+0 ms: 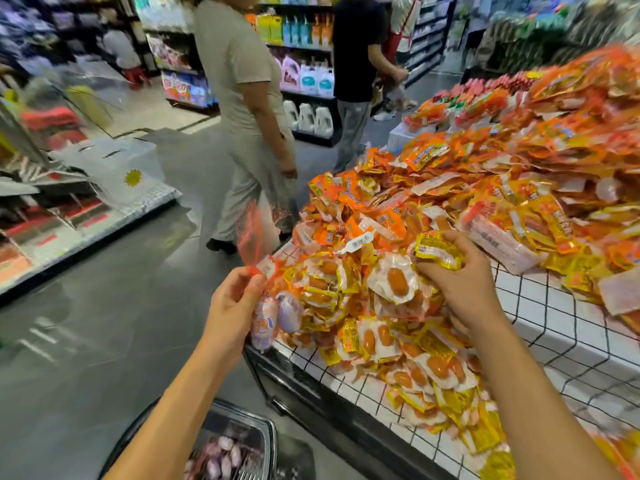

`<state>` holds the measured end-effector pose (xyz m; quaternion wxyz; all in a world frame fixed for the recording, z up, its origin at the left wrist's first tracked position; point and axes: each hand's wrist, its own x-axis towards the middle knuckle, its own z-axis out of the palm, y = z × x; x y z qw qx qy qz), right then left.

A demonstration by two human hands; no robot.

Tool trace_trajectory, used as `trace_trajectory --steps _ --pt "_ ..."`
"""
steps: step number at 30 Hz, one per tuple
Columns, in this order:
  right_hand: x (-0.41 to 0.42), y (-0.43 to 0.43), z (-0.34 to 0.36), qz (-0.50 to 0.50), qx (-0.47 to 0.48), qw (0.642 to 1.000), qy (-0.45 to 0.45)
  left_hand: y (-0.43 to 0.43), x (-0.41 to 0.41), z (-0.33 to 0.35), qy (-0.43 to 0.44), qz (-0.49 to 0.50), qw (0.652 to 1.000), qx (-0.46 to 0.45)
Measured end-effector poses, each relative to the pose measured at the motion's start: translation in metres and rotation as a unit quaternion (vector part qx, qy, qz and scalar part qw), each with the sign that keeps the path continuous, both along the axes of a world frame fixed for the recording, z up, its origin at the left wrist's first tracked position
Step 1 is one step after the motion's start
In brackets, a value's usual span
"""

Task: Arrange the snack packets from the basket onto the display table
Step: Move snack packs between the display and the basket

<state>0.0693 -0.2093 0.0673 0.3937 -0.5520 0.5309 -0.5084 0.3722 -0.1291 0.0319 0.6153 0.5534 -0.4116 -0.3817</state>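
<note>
Left hand fingers pinch the neck of a red mesh bag of sausages, hanging at the display table edge; right hand fingers curl round one yellow packet above the heap; advised: lay it flat among like yellow packets, label up, clear of the rim; count: one bag, one held packet, one basket below; heaped packets beyond counting

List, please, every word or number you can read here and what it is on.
"王": seemingly on the yellow packet in the right hand; rest blurred.
White barcode sticker: too small.
The tag on the net bag in the left hand: blurred.
The orange packets and shelf bottles: blurred.
</note>
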Motion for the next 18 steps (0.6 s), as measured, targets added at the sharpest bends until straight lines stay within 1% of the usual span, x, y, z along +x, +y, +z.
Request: trace_trajectory --steps 5,8,13,18 --pt "0.012 0.014 0.005 0.079 -0.007 0.997 -0.008 0.032 -0.001 -0.008 -0.009 0.065 0.998 0.007" --pt "0.027 0.022 -0.002 0.137 0.007 0.990 0.013 0.062 0.002 -0.017 -0.001 0.114 0.993 0.024" --pt "0.069 0.050 -0.017 0.236 0.036 0.971 0.018 0.119 0.019 -0.037 -0.020 0.193 0.979 0.055" --pt "0.127 0.085 -0.044 0.299 0.080 0.951 0.014 0.178 0.051 -0.064 -0.044 0.250 0.964 0.084"
